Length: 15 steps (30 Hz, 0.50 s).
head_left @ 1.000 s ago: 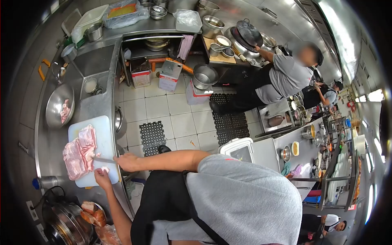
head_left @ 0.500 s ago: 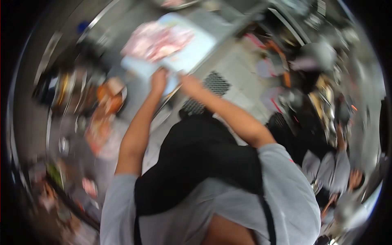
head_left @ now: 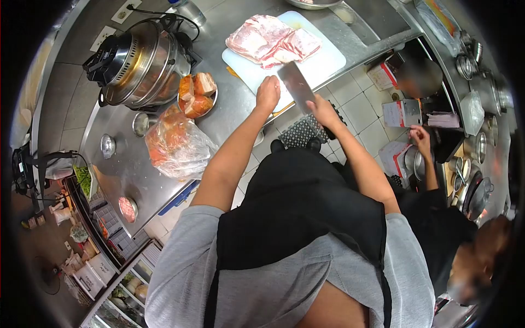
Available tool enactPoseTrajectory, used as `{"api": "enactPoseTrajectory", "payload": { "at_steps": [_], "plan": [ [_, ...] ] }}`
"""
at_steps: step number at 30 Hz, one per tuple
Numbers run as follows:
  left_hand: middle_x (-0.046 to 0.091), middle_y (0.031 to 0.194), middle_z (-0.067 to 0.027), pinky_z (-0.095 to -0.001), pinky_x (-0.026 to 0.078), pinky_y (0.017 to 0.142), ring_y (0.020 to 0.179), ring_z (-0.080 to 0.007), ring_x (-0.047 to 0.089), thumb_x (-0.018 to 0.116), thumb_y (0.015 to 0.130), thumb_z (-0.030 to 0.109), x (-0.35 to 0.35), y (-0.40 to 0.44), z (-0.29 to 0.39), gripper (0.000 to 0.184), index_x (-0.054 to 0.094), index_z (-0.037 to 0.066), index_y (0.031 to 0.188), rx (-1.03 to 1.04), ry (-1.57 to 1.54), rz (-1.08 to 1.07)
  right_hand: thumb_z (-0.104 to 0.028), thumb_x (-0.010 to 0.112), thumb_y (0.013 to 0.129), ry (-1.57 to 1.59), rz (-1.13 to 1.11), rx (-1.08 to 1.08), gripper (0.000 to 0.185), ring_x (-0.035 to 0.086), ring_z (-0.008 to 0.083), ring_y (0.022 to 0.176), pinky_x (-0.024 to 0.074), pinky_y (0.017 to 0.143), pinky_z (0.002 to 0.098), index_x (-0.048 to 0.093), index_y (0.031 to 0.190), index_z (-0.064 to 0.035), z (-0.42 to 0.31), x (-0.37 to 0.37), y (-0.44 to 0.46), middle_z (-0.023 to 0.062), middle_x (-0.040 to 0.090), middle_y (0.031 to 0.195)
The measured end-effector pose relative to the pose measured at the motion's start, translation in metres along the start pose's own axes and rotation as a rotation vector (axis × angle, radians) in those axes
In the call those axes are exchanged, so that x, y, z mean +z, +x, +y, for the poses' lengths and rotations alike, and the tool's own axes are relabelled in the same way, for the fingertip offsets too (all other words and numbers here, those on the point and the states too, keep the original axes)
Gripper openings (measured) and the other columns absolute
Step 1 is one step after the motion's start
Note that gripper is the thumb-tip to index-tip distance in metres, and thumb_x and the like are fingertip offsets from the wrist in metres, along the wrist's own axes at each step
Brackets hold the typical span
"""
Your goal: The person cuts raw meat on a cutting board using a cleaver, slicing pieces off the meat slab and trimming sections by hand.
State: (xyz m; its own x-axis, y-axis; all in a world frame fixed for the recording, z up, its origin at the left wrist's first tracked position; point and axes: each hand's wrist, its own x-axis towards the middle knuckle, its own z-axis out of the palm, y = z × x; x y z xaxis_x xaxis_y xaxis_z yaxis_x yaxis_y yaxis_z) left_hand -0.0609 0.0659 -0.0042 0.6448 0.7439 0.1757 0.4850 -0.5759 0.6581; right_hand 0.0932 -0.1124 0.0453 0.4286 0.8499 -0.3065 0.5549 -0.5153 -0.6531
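Observation:
My right hand (head_left: 325,113) is wrapped around the handle of a cleaver (head_left: 296,83), its broad blade tilted up beside the near right part of the white cutting board (head_left: 322,61). My left hand (head_left: 268,94) is curled into a fist over the board's near edge, with nothing seen sticking out of it. A large slab of raw, pale pink meat (head_left: 262,39) lies across the far half of the board, a short way beyond both hands. The cleaver's blade tip comes close to the meat's near edge.
Left on the steel counter (head_left: 117,158) stand a glass-bowled cooker (head_left: 150,63), a bowl of orange-brown meat chunks (head_left: 196,95), a plastic bag of meat (head_left: 178,145) and small metal bowls. Close on my right is another person in black (head_left: 437,229), one hand (head_left: 420,139) raised.
The earlier frame is blurred, and the view has turned. My hands, close together at the board's near edge before, are now farther apart. The cleaver now shows clearly in my right hand.

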Motion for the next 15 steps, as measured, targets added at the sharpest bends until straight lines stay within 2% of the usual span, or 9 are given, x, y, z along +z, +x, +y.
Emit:
{"api": "enactPoseTrajectory", "payload": {
  "at_steps": [1, 2, 5, 8, 11, 15],
  "plan": [
    [0.063, 0.104, -0.0189, -0.0516, 0.053, 0.083, 0.092, -0.0419, 0.065, 0.065, 0.088, 0.003, 0.002, 0.000, -0.001, 0.004, 0.062, 0.002, 0.092, -0.008, -0.033, 0.018, -0.025, 0.058, 0.101, 0.065, -0.030, 0.040, 0.032, 0.068, 0.0496, 0.096, 0.0520, 0.086, 0.0573, 0.057, 0.119, 0.0017, 0.008, -0.007, -0.004, 0.0306, 0.071, 0.099],
    [0.062, 0.104, -0.0190, -0.0514, 0.053, 0.083, 0.092, -0.0418, 0.065, 0.066, 0.087, 0.001, 0.004, -0.004, -0.003, 0.007, 0.062, 0.002, 0.093, -0.019, -0.067, 0.031, -0.028, 0.058, 0.102, 0.057, 0.039, -0.002, 0.032, 0.068, 0.0488, 0.096, 0.0517, 0.084, 0.0573, 0.059, 0.116, 0.0014, 0.014, -0.007, -0.007, 0.0299, 0.071, 0.098],
    [0.061, 0.103, -0.0190, -0.0497, 0.054, 0.084, 0.093, -0.0406, 0.065, 0.067, 0.084, -0.002, 0.003, -0.006, -0.006, 0.011, 0.062, 0.003, 0.092, 0.030, -0.038, 0.011, -0.028, 0.057, 0.103, -0.136, 0.104, -0.022, 0.033, 0.068, 0.0489, 0.097, 0.0521, 0.085, 0.0574, 0.057, 0.117, 0.0013, -0.005, -0.012, -0.015, 0.0294, 0.071, 0.097],
    [0.061, 0.103, -0.0180, -0.0492, 0.054, 0.084, 0.093, -0.0397, 0.066, 0.067, 0.084, -0.001, -0.006, -0.007, -0.006, 0.013, 0.064, 0.004, 0.096, -0.056, -0.189, -0.041, -0.028, 0.054, 0.104, -0.201, 0.084, 0.030, 0.032, 0.069, 0.0490, 0.096, 0.0528, 0.085, 0.0578, 0.055, 0.119, 0.0005, -0.046, -0.024, -0.037, 0.0292, 0.071, 0.097],
    [0.061, 0.104, -0.0166, -0.0488, 0.055, 0.083, 0.092, -0.0390, 0.066, 0.069, 0.084, 0.002, -0.015, -0.004, 0.010, 0.015, 0.067, 0.006, 0.099, -0.126, -0.218, 0.026, -0.025, 0.050, 0.105, -0.313, 0.020, 0.005, 0.029, 0.069, 0.0492, 0.095, 0.0539, 0.084, 0.0576, 0.053, 0.121, -0.0011, -0.070, -0.029, -0.046, 0.0294, 0.071, 0.095],
    [0.063, 0.103, -0.0151, -0.0471, 0.056, 0.080, 0.089, -0.0369, 0.068, 0.071, 0.084, 0.007, -0.007, 0.002, 0.006, 0.014, 0.070, 0.006, 0.098, -0.040, 0.034, -0.030, -0.020, 0.047, 0.105, -0.419, -0.048, -0.030, 0.026, 0.070, 0.0475, 0.095, 0.0530, 0.086, 0.0590, 0.053, 0.122, -0.0019, -0.062, -0.024, -0.035, 0.0288, 0.072, 0.096]
  ]
}}
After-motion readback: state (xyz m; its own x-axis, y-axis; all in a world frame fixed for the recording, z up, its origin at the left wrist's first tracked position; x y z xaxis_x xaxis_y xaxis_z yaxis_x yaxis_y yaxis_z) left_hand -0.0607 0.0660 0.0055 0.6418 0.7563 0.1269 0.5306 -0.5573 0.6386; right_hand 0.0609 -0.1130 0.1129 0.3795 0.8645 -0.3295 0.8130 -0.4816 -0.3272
